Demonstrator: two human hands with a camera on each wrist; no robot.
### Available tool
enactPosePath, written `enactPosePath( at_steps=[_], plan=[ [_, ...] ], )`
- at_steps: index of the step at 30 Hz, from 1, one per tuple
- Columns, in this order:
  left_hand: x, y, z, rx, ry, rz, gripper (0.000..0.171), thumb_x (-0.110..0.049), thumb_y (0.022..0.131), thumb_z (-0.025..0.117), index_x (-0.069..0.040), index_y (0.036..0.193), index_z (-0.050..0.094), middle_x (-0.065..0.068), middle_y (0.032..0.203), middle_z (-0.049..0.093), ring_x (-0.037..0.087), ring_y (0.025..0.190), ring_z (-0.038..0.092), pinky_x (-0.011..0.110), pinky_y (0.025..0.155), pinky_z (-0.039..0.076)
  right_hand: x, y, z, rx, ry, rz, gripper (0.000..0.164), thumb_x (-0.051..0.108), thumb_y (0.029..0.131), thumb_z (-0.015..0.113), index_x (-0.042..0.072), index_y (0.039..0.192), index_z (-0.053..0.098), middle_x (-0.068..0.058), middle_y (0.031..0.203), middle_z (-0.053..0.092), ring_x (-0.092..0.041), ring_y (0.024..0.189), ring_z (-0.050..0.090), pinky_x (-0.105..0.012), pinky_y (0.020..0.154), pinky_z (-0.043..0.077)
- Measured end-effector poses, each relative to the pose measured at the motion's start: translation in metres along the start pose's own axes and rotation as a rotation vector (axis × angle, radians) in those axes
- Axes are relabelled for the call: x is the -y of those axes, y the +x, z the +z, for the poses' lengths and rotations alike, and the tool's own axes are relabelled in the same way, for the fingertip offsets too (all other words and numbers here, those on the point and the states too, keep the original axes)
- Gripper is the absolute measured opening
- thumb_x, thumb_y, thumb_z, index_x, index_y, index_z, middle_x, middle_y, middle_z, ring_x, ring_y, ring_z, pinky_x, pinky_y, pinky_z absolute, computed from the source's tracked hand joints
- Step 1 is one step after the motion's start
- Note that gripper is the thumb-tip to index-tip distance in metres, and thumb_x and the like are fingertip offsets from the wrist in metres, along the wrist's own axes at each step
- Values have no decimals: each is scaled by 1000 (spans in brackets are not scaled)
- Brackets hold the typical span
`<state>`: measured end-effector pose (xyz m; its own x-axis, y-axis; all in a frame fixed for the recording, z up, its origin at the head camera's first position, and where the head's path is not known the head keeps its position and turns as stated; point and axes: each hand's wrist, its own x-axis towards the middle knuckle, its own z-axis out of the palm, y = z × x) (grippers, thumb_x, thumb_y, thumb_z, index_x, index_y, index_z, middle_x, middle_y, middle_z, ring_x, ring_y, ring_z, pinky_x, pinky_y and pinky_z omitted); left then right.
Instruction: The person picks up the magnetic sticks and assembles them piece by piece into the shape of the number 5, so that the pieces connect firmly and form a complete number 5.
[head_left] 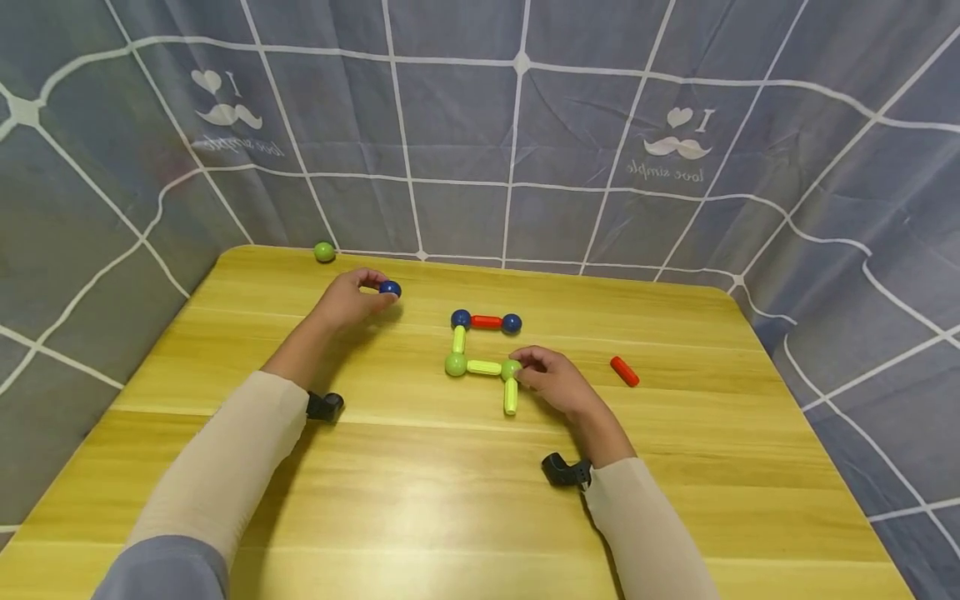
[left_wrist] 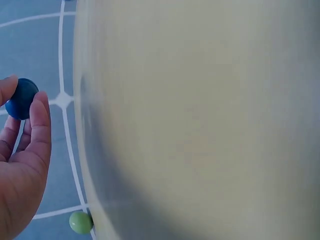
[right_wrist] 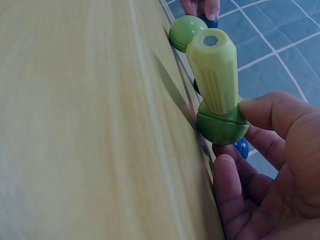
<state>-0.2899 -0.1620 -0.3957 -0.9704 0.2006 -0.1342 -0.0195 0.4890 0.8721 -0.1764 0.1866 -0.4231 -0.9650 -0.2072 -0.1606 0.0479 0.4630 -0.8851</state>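
Note:
My left hand [head_left: 352,298] pinches a dark blue ball [head_left: 390,288] between thumb and fingers, over the back left of the table; the left wrist view shows the same blue ball [left_wrist: 22,99] in the fingertips. With thumb and fingers, my right hand [head_left: 553,379] holds the green ball [head_left: 511,369] at the near right corner of a joined chain. From that ball a yellow-green rod [head_left: 511,397] points toward me, and another rod [head_left: 483,367] runs left to a second green ball [head_left: 456,364]. A further rod [head_left: 459,339] leads to a blue ball [head_left: 461,318], then a red rod [head_left: 487,322] and another blue ball [head_left: 512,323].
A loose red rod [head_left: 624,372] lies on the wooden table [head_left: 420,500], right of my right hand. Near the back left edge sits a loose green ball [head_left: 324,252]. A grey-blue curtain [head_left: 465,117] with white lines hangs behind the table and along both sides.

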Motion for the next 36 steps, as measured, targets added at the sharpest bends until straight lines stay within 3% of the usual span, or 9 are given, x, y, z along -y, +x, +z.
enactPosePath(
  at_steps=[9, 14, 26, 32, 36],
  plan=[
    [-4, -33, 29, 54, -71, 17, 40, -18, 94, 68, -4, 129, 54, 16, 131, 52, 30, 106, 55, 41, 84, 49, -8, 0, -2, -8, 4, -13, 26, 9, 98, 59, 6, 123, 65, -9, 109, 62, -23, 94, 52, -31, 77, 46],
    [-14, -55, 44, 103, -35, 40, 39, -17, 94, 68, -4, 128, 54, 16, 129, 53, 30, 103, 56, 39, 81, 50, -8, 1, -5, -2, 17, -18, 27, 8, 98, 59, 3, 124, 64, -11, 110, 61, -23, 94, 51, -32, 78, 45],
    [-31, -96, 76, 296, 2, 98, 30, -7, 90, 71, -4, 116, 57, 11, 108, 58, 22, 88, 55, 31, 74, 46, -8, 2, -1, 8, 19, -16, 28, 10, 98, 59, 3, 125, 63, -11, 110, 61, -21, 89, 49, -31, 73, 43],
    [-41, -115, 99, 394, 30, 110, 28, -5, 89, 72, -4, 112, 57, 8, 98, 60, 19, 81, 54, 29, 68, 45, -5, 1, 1, 9, 18, -19, 27, 9, 98, 59, 3, 124, 63, -10, 107, 60, -21, 86, 49, -30, 70, 43],
    [-45, -120, 117, 446, 29, 125, 28, -7, 87, 73, -5, 110, 57, 7, 94, 61, 18, 81, 57, 30, 69, 47, -5, 1, 2, 4, 16, -14, 27, 10, 98, 59, 3, 124, 63, -9, 107, 60, -21, 86, 50, -30, 71, 44]
  ],
)
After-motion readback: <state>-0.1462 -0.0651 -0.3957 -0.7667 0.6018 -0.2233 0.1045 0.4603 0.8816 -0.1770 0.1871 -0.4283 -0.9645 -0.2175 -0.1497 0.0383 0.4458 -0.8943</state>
